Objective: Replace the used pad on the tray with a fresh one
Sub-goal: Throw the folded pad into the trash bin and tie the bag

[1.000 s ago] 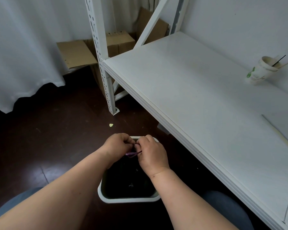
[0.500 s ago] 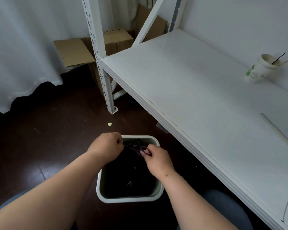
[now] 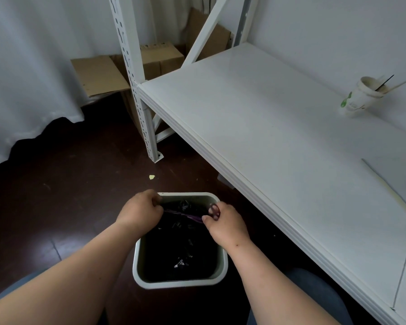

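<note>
A pale square waste bin point(image 3: 180, 282) stands on the dark floor, lined with a black bag point(image 3: 178, 245). Over its far rim my left hand point(image 3: 140, 213) and my right hand point(image 3: 225, 225) each pinch an end of a thin purple drawstring point(image 3: 185, 215) stretched taut between them. A small purple loop shows at my right fingertips. At the right edge of the white shelf point(image 3: 279, 146) lies a flat white sheet or tray point(image 3: 394, 184), only partly in view. I cannot tell which pad it is.
A paper cup point(image 3: 360, 99) with sticks in it stands at the shelf's back right. The shelf's white upright post point(image 3: 136, 85) stands left of the shelf, cardboard boxes point(image 3: 159, 58) behind it. A white curtain point(image 3: 33, 66) hangs at the left. A small yellow scrap point(image 3: 151, 177) lies on the floor.
My hands were together above the bin; they have moved apart, left hand leftward and right hand rightward, drawing the purple string out straight between them.
</note>
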A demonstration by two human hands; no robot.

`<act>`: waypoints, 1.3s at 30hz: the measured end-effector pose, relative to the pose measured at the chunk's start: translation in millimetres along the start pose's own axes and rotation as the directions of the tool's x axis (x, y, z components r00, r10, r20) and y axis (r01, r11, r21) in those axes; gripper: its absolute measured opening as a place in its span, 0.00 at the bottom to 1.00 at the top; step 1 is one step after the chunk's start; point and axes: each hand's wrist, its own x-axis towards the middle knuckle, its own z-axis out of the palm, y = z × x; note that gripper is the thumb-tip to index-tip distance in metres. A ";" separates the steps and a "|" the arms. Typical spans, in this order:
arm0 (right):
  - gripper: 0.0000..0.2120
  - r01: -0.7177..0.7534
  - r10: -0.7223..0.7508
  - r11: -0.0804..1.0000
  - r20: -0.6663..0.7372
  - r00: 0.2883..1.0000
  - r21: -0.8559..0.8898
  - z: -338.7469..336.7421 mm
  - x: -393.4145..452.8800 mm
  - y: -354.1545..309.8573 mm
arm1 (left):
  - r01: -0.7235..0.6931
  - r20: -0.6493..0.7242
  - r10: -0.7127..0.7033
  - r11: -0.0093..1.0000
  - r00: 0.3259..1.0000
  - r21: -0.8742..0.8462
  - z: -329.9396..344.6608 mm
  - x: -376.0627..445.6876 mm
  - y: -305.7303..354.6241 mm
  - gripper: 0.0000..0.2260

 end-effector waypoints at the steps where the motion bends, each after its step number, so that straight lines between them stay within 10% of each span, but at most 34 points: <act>1: 0.10 0.014 -0.014 1.000 -0.029 0.999 0.022 -1.0 -0.6 -1.5 | 0.002 -0.029 -0.004 0.999 1.000 -0.048 -1.0 1.5 1.8 0.11; 6: 0.25 0.165 -0.173 0.985 -0.175 0.969 -0.057 -2.9 -3.9 -14.5 | -0.026 -0.097 0.015 0.993 0.995 -0.115 -4.0 4.2 15.1 0.18; 10: 0.16 0.244 -0.259 0.965 -0.241 0.935 -0.094 -18.6 -16.6 -31.6 | -0.029 -0.088 0.020 0.994 0.996 -0.107 -14.9 -3.9 28.5 0.18; 26: 0.11 0.181 -0.133 0.961 0.225 0.965 -0.207 -174.8 -141.4 -176.9 | -0.081 -0.059 0.078 0.996 0.995 -0.044 -210.6 -110.9 164.5 0.13; 39: 0.13 0.326 -0.300 0.937 0.191 0.935 -0.124 -382.4 -258.2 -317.6 | -0.188 -0.151 0.184 0.982 0.971 -0.011 -388.3 -209.5 310.9 0.13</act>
